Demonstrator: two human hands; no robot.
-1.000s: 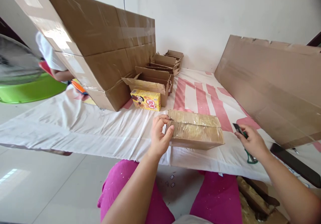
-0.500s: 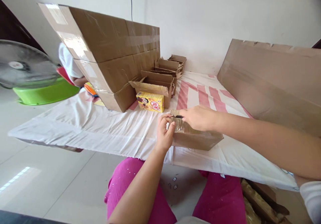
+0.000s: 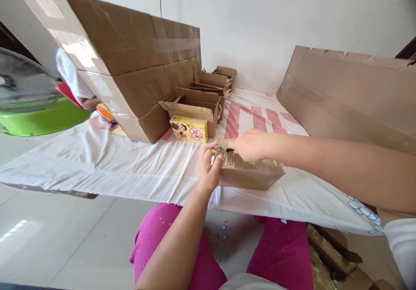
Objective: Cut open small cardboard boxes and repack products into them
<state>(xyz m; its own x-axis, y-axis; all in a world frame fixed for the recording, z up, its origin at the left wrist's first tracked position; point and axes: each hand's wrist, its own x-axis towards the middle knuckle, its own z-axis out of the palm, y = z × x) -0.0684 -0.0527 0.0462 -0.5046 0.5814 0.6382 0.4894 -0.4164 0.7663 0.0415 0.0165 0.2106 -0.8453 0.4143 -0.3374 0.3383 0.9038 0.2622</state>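
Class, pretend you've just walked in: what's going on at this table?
A person's left hand steadies the left end of a taped cardboard box at the table's near edge. The right hand holds a dark tool, mostly hidden, at the box's top near that end. Just beyond, a yellow carton stands before a row of open boxes. Another person's arm shows behind the big box stack.

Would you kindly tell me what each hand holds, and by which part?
Left hand: the nearest box, by its left end. Right hand: a dark tool, gripped part hidden.
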